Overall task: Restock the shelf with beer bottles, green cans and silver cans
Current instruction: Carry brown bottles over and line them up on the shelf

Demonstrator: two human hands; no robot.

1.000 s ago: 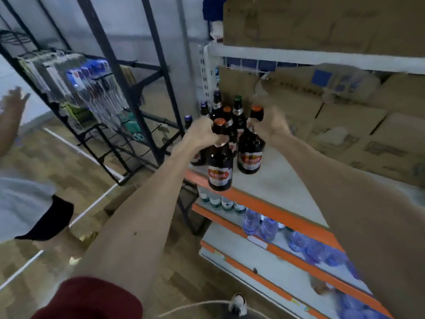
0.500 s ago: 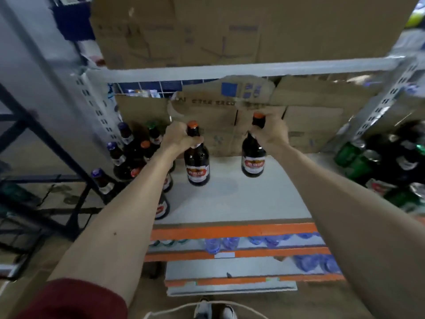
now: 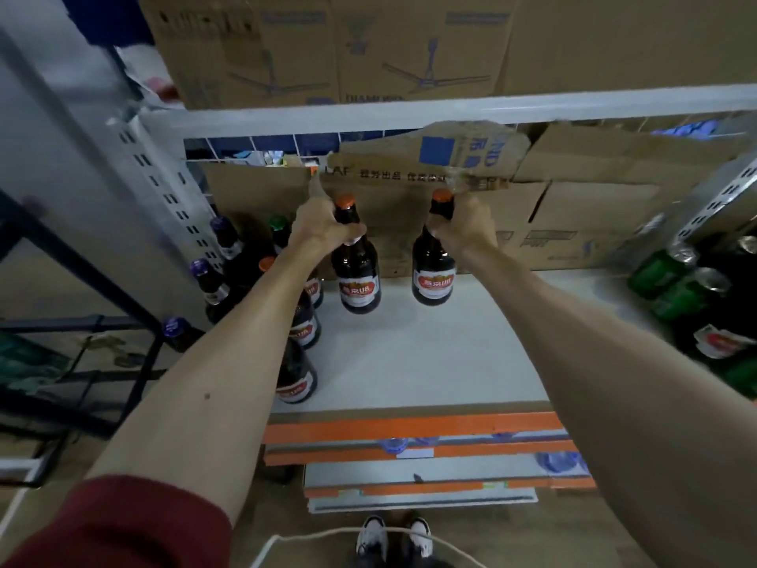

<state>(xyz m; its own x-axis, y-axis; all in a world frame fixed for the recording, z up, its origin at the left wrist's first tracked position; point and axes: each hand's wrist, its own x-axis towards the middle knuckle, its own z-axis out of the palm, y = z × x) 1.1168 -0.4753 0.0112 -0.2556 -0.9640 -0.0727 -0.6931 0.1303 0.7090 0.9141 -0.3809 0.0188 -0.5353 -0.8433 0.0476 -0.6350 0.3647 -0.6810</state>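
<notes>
My left hand grips the neck of a brown beer bottle with an orange cap and red label. My right hand grips the neck of a second such bottle. Both bottles hang upright low over the back of the white shelf, near the cardboard; whether their bases touch it I cannot tell. Several more beer bottles stand at the shelf's left end, partly hidden by my left forearm. Green cans lie at the right end.
Cardboard boxes line the shelf's back, and larger boxes sit on the shelf above. Orange-edged lower shelves hold water bottles. A black wire rack stands to the left. My shoes and a white cord are on the floor below.
The view has swung right to face the shelf squarely. Both hands have carried their bottles further in over the shelf, toward the back, and spread them apart.
</notes>
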